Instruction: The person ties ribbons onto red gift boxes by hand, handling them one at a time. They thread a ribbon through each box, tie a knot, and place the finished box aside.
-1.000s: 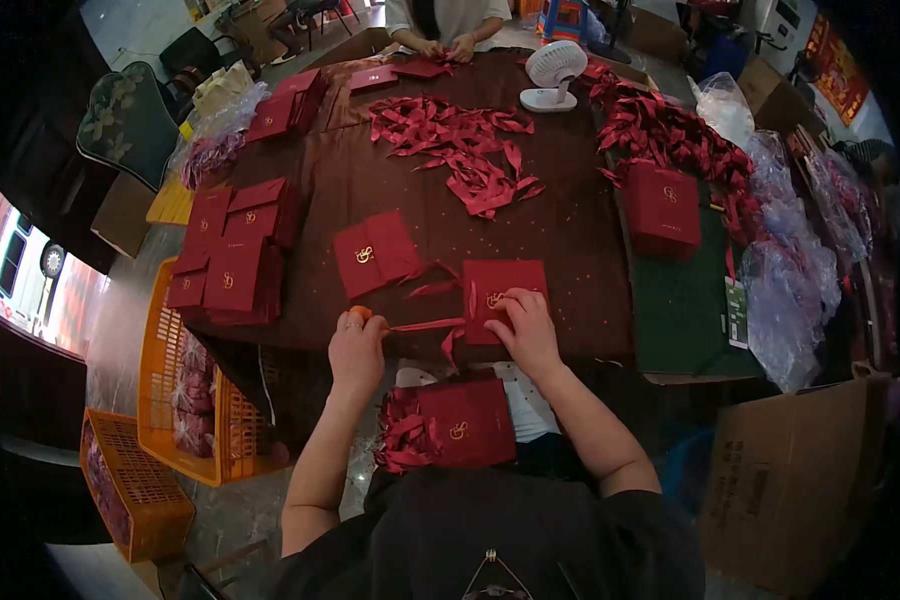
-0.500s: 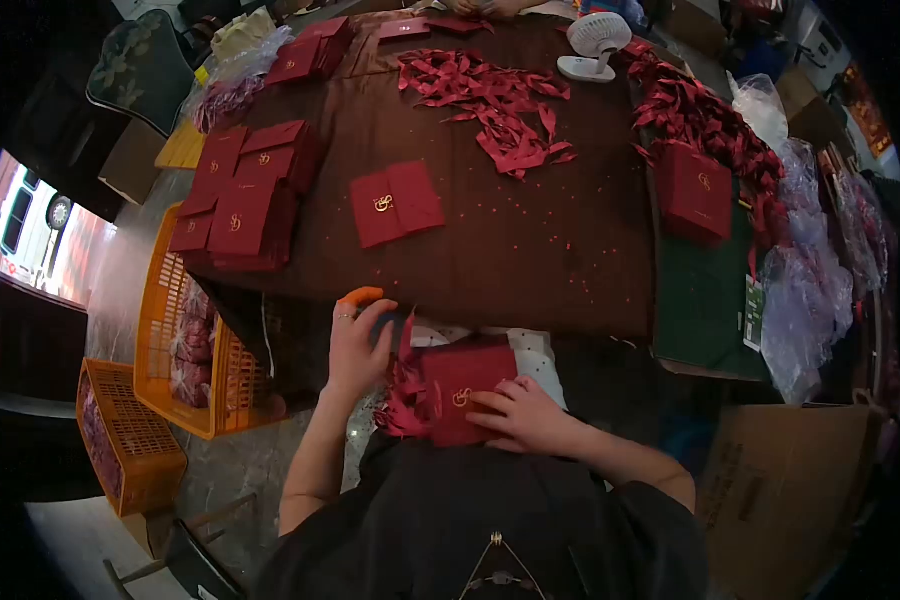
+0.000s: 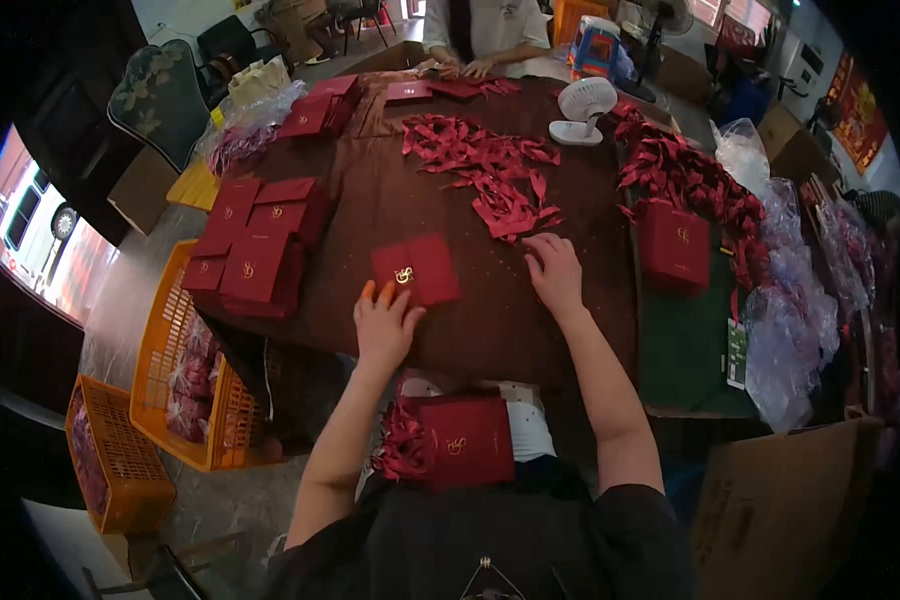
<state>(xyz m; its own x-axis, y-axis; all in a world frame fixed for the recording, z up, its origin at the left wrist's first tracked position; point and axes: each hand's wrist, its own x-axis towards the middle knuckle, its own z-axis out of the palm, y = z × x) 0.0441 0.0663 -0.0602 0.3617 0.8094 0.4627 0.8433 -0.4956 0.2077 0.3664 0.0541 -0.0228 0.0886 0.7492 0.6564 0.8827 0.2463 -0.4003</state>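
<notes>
My left hand (image 3: 383,325) reaches over the near edge of the table, orange covers on its fingertips. Its fingers are outstretched and touch the near left edge of a flat red folder (image 3: 432,268) with a gold emblem, slightly blurred. My right hand (image 3: 557,272) is over the brown cloth, just below a heap of red ribbons (image 3: 510,200); its fingers are apart and nothing shows in them. On my lap lies a red piece with a gold emblem (image 3: 480,440), beside a bunch of red ribbons (image 3: 405,445).
Stacks of red folders (image 3: 255,270) stand at the table's left. A white fan (image 3: 585,105) is at the far right, near more ribbons (image 3: 690,165) and a red stack (image 3: 676,250). Orange crates (image 3: 155,340) stand at lower left. Another person's hands (image 3: 470,70) work at the far edge.
Both hands have left my lap and moved forward over the table. The right hand let go of the red piece there; the left now touches the folder. The camera view has tilted up.
</notes>
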